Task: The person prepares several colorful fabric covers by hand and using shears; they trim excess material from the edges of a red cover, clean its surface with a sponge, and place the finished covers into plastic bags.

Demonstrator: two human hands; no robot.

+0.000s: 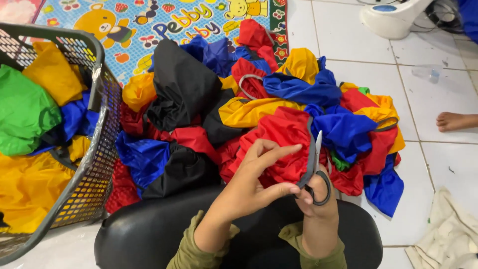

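My right hand [318,206] grips a pair of black-handled scissors [317,172], blades pointing up along a grey strap on a red cloth piece [281,132]. My left hand [251,182] is just left of the scissors. It holds that red cloth between thumb and fingers, with the index finger stretched over the fabric. Both olive sleeves come in from the bottom edge. The red piece lies at the front of a big heap of red, blue, yellow and black cloth pieces [199,99] on the floor.
At the left, a dark mesh laundry basket [97,149] holds green, yellow and blue cloth. A black cushion [144,231] lies below my arms. Further off are a colourful play mat [149,25], a white appliance [393,17], another person's bare foot [455,121] and a white cloth [448,234].
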